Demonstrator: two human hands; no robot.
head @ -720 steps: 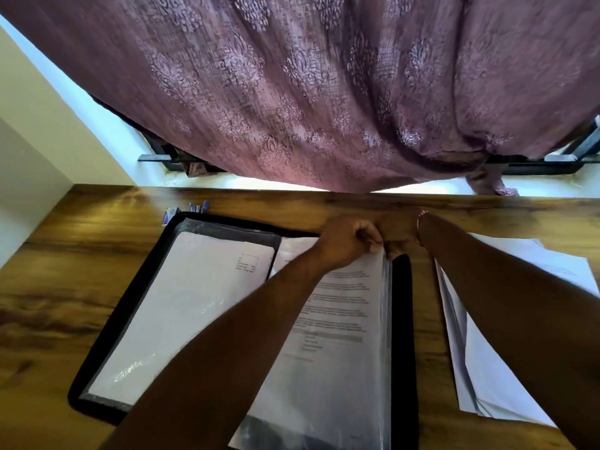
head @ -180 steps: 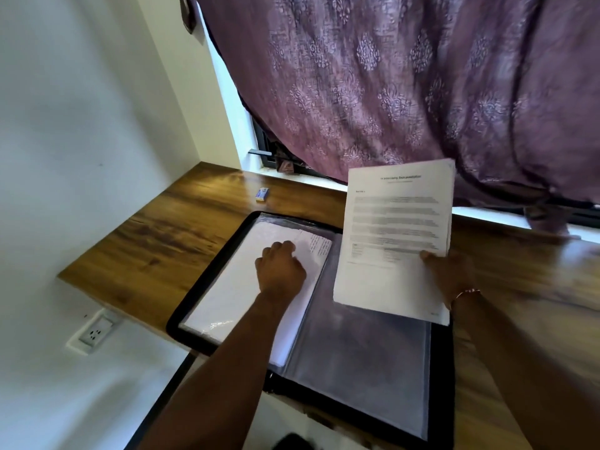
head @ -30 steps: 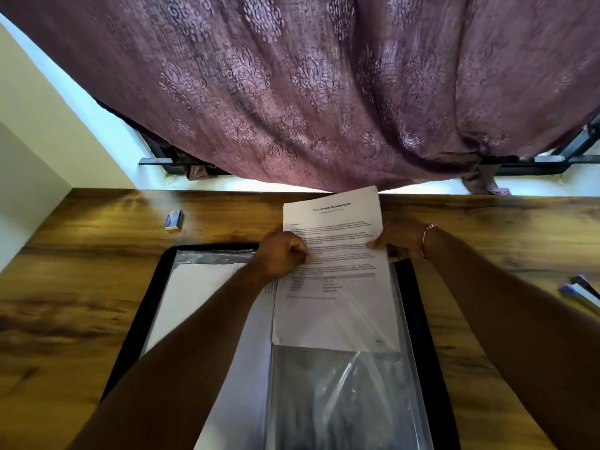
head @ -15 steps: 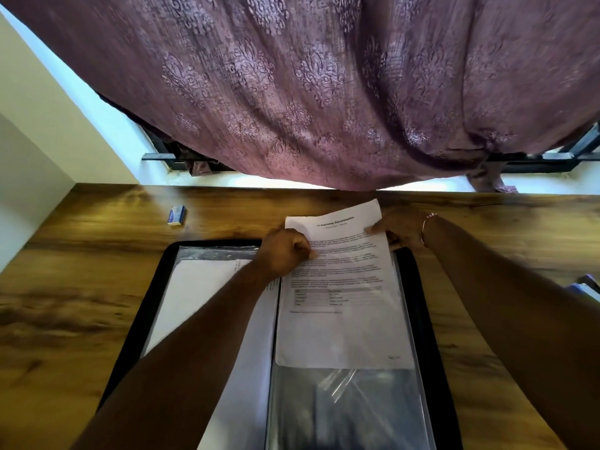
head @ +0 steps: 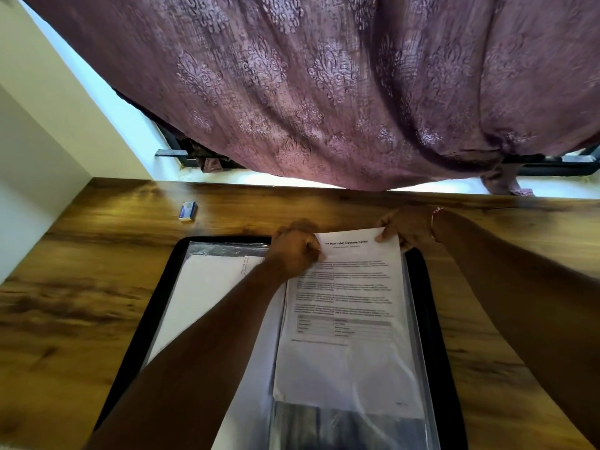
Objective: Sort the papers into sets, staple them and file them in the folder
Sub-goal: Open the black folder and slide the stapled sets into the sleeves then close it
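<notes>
Left hand [head: 293,254] has its fingers curled, pinching the top-left edge of the set [head: 350,336]; right hand [head: 406,228] pinches its top-right corner. Set lies printed side up on the right half of the open folder [head: 157,306]. Its lower part looks to be under the clear sleeve [head: 344,427], and its top edge pokes just past the folder's far rim. No staple visible, left hand covers that corner — cannot tell if stapled.

Left half of folder holds a filed sheet [head: 207,287] in its own pocket, so at least one set looks done.

Judgement: late in the filing step for this set. It's partway in — bottom edge stops short of the sleeve's near end, so it needs sliding further toward the person until the top clears the opening. After that the folder can be closed, unless more papers wait out of view.

Folder sits on the wooden bench [head: 81,271]. Small blue box [head: 188,211] lies well apart at far left, and a purple curtain [head: 324,92] hangs behind.
</notes>
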